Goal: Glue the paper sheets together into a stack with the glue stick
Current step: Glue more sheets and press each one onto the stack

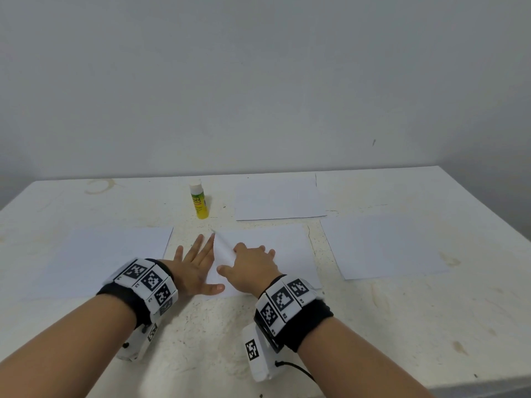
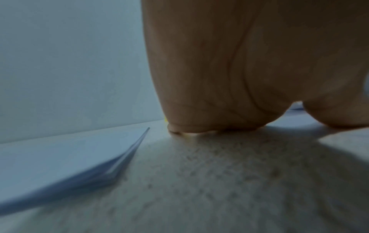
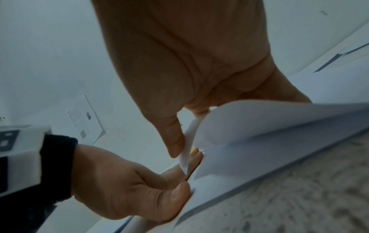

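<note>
Several white paper sheets lie on the table. My right hand (image 1: 250,265) pinches the left edge of the middle sheet (image 1: 287,248) and curls it upward; in the right wrist view the thumb (image 3: 173,141) presses the lifted paper (image 3: 259,134). My left hand (image 1: 195,265) lies flat beside that edge with its fingers straight, and its thumb (image 3: 179,197) rests on the sheet's near corner. The yellow glue stick (image 1: 200,202) with a white cap stands upright beyond both hands, untouched.
Other sheets lie at the left (image 1: 115,254), far centre (image 1: 278,199) and right (image 1: 385,245). The table (image 1: 201,340) is white and speckled, with a wall right behind it. Its right edge runs close to the right sheet.
</note>
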Demonstrator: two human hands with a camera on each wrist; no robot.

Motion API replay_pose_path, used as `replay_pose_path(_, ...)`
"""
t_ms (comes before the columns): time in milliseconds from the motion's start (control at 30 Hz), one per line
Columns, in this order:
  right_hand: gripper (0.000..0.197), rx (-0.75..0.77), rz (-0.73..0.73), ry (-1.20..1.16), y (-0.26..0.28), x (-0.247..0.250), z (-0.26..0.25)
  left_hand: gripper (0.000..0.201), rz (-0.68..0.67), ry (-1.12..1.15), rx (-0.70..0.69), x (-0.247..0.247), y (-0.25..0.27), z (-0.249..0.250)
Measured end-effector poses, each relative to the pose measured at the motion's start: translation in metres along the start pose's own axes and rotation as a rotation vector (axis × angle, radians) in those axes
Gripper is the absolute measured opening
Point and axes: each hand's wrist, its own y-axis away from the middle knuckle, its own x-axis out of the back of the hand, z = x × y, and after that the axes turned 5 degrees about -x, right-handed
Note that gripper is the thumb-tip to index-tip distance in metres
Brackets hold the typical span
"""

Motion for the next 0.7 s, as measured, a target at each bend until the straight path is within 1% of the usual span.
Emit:
replay_pose_path(167,0.064,0.043,-0.006,0.082,0.000,0.002,0.000,0.165,0.015,0.014,-0.032,0.000,-0.001,-0.005)
replay_pose_path(267,0.064,0.045,-0.009,0.103,-0.001,0.003,0.000,0.149,0.036,0.063,-0.071,-0.003,0.001,-0.006)
replay_pose_path(300,0.065,0.049,-0.008,0.110,-0.001,0.003,0.000,0.148,0.041,0.076,-0.081,-0.003,0.001,-0.006)
replay_pose_path(367,0.067,0.058,-0.006,0.129,0.000,0.003,0.000,0.152,0.055,0.093,-0.076,-0.004,0.001,-0.007)
replay_pose_path(467,0.072,0.052,-0.015,0.150,0.000,0.004,-0.001,0.166,0.069,0.123,-0.019,-0.005,0.002,-0.010)
replay_pose_path(533,0.075,0.040,-0.025,0.156,0.001,0.003,-0.002,0.172,0.027,0.126,-0.002,-0.004,0.005,-0.013)
replay_pose_path(600,0.076,0.034,-0.028,0.152,0.003,0.004,-0.002,0.171,-0.020,0.108,0.010,0.000,0.010,-0.010)
replay_pose_path(633,0.075,0.034,-0.029,0.149,0.003,0.004,-0.002,0.166,-0.027,0.110,0.024,0.002,0.011,-0.009)
replay_pose_path(667,0.074,0.034,-0.031,0.149,0.003,0.004,-0.002,0.154,-0.020,0.114,0.048,0.002,0.012,-0.008)
replay_pose_path(700,0.074,0.032,-0.031,0.148,0.004,0.004,-0.002,0.137,-0.012,0.120,0.073,0.002,0.013,-0.006)
